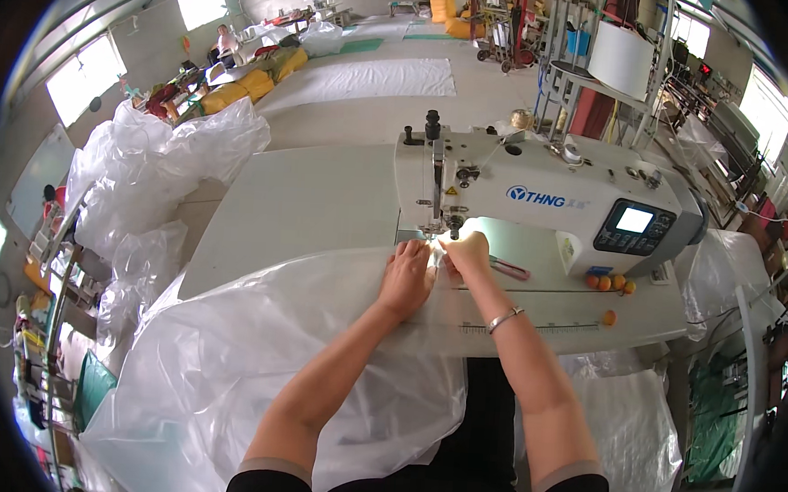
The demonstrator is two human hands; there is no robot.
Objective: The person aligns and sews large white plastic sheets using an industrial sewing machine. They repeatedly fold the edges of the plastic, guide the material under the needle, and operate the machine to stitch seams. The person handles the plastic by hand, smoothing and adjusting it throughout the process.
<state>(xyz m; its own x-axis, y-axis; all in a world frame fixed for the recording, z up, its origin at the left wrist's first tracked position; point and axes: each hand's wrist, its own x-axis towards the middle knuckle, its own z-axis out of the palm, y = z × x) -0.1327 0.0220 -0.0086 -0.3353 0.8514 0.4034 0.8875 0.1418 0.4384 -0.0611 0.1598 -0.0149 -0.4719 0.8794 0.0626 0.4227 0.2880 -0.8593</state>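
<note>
A white sewing machine (496,176) stands on a pale table, its lamp lighting the spot below the needle. A large clear plastic sheet (256,328) runs from that spot across the near left of the table and down over my lap. My left hand (406,278) presses on the sheet's edge just in front of the needle, fingers close together and bent. Right beside it, my right hand (467,252) is closed at the sheet's edge by the presser foot; its fingertips are partly hidden. A metal bangle (505,319) circles my right wrist.
A red-handled small tool (509,268) lies right of my right hand. Several small orange fruits (604,282) sit beneath the control panel (634,227). Bunched plastic (162,167) is heaped left of the table. A white thread cone (621,60) stands behind; a person (227,43) is far off.
</note>
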